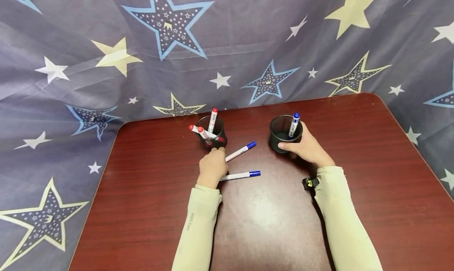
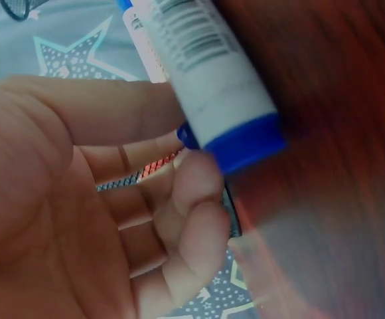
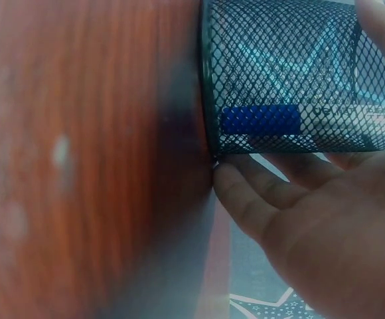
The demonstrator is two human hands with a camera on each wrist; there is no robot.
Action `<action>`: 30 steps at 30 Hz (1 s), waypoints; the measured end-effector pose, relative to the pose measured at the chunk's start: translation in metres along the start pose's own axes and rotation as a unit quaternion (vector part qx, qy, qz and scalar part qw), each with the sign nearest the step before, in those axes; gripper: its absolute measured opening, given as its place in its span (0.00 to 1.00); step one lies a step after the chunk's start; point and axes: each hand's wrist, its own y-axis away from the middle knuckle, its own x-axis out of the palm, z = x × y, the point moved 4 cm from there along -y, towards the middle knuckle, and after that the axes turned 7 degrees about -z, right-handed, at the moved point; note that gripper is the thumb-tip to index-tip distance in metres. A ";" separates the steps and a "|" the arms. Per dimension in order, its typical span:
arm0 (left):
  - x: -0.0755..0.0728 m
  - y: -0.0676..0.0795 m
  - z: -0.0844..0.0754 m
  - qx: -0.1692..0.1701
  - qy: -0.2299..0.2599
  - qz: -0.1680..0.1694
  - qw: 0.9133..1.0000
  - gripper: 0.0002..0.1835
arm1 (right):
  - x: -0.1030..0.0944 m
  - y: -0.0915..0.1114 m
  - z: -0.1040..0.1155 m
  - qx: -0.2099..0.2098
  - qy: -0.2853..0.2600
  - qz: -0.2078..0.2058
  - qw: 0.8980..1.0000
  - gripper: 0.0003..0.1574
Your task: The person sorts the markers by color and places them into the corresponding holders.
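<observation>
My left hand (image 1: pixel 213 166) is in front of the left black mesh pen cup (image 1: pixel 221 129), its thumb and fingertips pinching the rear end of a blue marker (image 1: pixel 238 153). In the left wrist view that marker's blue end (image 2: pixel 187 136) shows between thumb and fingers. A second blue marker (image 1: pixel 241 176) lies on the table beside the hand; it looms large and close in the left wrist view (image 2: pixel 212 86). My right hand (image 1: pixel 307 147) grips the right mesh pen cup (image 1: pixel 274 139), thumb in front and fingers round its side. One blue-capped marker (image 1: pixel 294 125) leans inside it, cap up.
Several red-capped markers (image 1: pixel 213 120) stand tilted in the left cup. The dark red wooden table (image 1: pixel 142 208) meets a star-patterned grey cloth (image 1: pixel 234 46) behind and at both sides. A small black wrist device (image 1: pixel 310 183) sits at the right cuff.
</observation>
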 end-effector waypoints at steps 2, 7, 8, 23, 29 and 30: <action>-0.002 0.000 0.001 0.010 0.011 -0.002 1.000 0.06 | -0.001 -0.001 -0.001 0.001 0.004 0.000 1.000 0.57; -0.014 -0.001 0.000 0.019 0.051 -0.013 0.998 0.02 | -0.003 -0.001 0.000 -0.001 0.011 -0.002 1.000 0.57; -0.016 -0.001 0.000 0.019 0.062 -0.016 0.998 0.02 | -0.003 -0.001 0.000 -0.002 0.011 -0.003 1.000 0.57; -0.036 -0.004 -0.006 0.093 0.374 -0.119 0.915 0.07 | -0.001 0.001 0.003 -0.005 0.000 -0.001 1.000 0.57; -0.047 -0.002 -0.013 0.123 0.527 -0.172 0.823 0.09 | -0.001 0.000 0.000 -0.007 -0.008 0.000 1.000 0.57; -0.049 -0.001 -0.014 0.130 0.545 -0.182 0.808 0.10 | -0.001 0.002 0.006 -0.008 -0.011 0.002 1.000 0.57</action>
